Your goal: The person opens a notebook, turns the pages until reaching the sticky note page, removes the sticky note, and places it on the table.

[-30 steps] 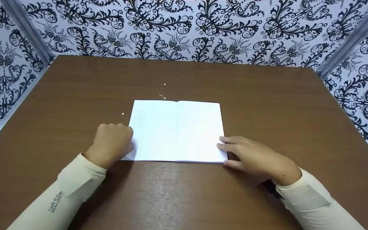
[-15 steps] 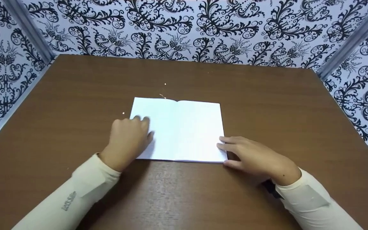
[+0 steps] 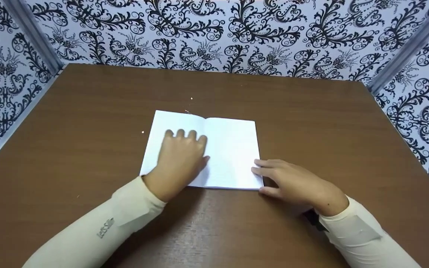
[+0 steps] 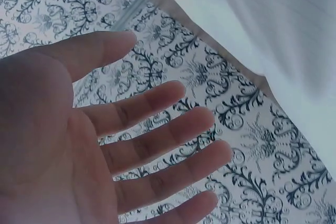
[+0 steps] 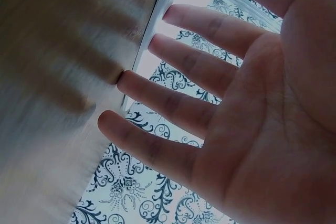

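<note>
A notebook (image 3: 233,149) with white pages lies open on the brown table, its fold running away from me. My left hand (image 3: 179,158) is over the left page, palm down, fingers spread and slightly bent. In the left wrist view, that hand (image 4: 79,129) holds nothing, and a white page (image 4: 299,40) shows past its fingers. At the notebook's lower right edge, my right hand (image 3: 292,182) rests with its fingertips on the page margin. The right wrist view shows its fingers (image 5: 184,61) extended along the notebook's edge (image 5: 149,38).
The wooden table (image 3: 311,111) reaches back to walls (image 3: 199,33) covered in black-and-white scroll pattern. Small white specks (image 3: 142,132) lie left of and behind the notebook. A dark strap (image 3: 314,219) sits under the right wrist.
My left hand has moved right from the notebook's left edge across the left page, its fingers unfolding. The left page's far corner has risen slightly. The right hand stays put.
</note>
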A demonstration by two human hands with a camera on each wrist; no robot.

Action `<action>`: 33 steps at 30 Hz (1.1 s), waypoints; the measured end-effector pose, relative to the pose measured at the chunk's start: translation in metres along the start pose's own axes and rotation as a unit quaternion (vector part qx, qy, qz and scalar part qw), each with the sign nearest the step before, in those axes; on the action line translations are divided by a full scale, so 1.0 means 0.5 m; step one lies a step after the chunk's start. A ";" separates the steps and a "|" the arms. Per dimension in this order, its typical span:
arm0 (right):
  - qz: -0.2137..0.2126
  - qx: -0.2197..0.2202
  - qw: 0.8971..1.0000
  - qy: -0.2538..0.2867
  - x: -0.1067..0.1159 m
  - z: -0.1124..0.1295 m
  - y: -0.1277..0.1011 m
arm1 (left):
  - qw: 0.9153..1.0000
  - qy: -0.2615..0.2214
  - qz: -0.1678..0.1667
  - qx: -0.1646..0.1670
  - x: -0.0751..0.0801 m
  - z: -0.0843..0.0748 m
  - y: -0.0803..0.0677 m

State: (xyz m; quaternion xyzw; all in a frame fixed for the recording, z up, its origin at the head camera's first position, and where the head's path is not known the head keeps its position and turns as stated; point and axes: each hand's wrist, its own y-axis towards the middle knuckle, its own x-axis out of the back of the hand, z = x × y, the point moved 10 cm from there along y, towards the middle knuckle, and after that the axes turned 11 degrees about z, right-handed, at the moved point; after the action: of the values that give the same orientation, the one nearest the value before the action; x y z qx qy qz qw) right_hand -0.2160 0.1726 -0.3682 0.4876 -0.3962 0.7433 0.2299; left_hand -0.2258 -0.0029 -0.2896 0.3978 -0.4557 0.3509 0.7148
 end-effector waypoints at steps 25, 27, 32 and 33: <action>-0.030 0.013 0.999 -0.019 0.010 0.005 0.000 | 0.968 -0.045 0.218 -0.118 -0.110 -0.099 -0.001; -0.033 0.014 0.999 -0.023 0.010 0.006 0.001 | 0.968 -0.045 0.218 -0.119 -0.112 -0.097 -0.001; -0.028 0.012 0.999 -0.027 0.006 0.005 0.005 | 0.968 -0.047 0.214 -0.124 -0.117 -0.094 -0.003; -0.026 0.010 0.999 -0.027 0.006 0.005 0.006 | 0.968 -0.049 0.213 -0.125 -0.117 -0.094 -0.002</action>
State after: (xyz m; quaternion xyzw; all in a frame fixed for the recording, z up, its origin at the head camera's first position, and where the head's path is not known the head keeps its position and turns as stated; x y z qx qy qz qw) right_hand -0.2181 0.1689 -0.3662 0.5197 -0.3817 0.7279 0.2333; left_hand -0.2271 0.0302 -0.3568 0.2161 -0.6042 0.4156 0.6447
